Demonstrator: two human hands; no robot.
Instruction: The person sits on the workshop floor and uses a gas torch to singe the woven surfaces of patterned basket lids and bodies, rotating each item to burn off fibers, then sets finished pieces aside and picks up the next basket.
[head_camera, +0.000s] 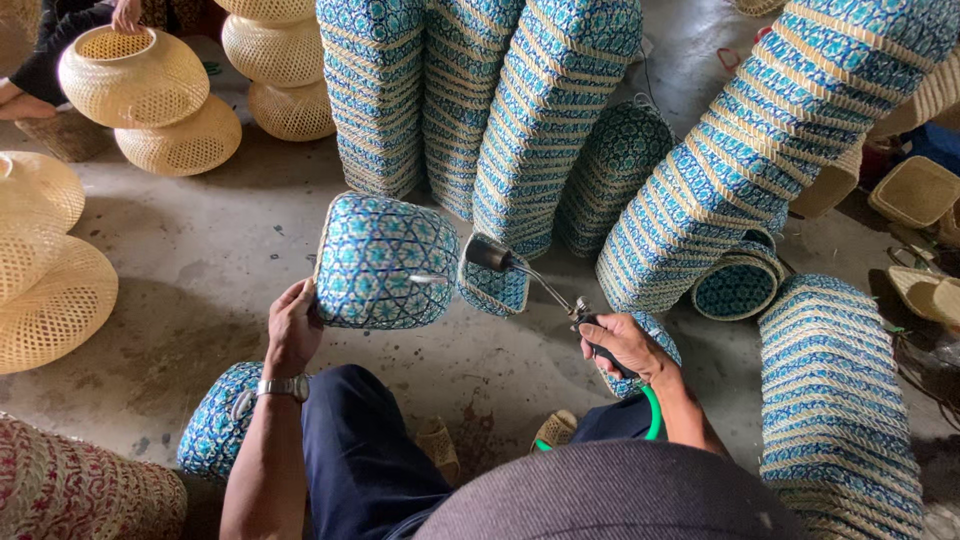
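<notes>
A blue patterned basket (385, 262) is held up over the concrete floor (210, 260) by the left hand (293, 328), whose fingers are clamped on its lower left edge. A gas torch (525, 272) is gripped in the right hand (625, 345), fingers closed around its black handle, and its metal nozzle is pointed at the basket's right side, just beside it. A green hose (652, 412) is seen trailing from the handle. Behind the basket, tall stacks of blue baskets (540, 110) are crowded together, some leaning, and a further stack (835, 400) is laid at the right. All are woven, rounded and box-like, with pale rims. Plain straw-coloured open-weave baskets (140, 85) are set at the upper left, where another person's hand (127, 15) is rested on one. The floor is grey, stained and dusty.
</notes>
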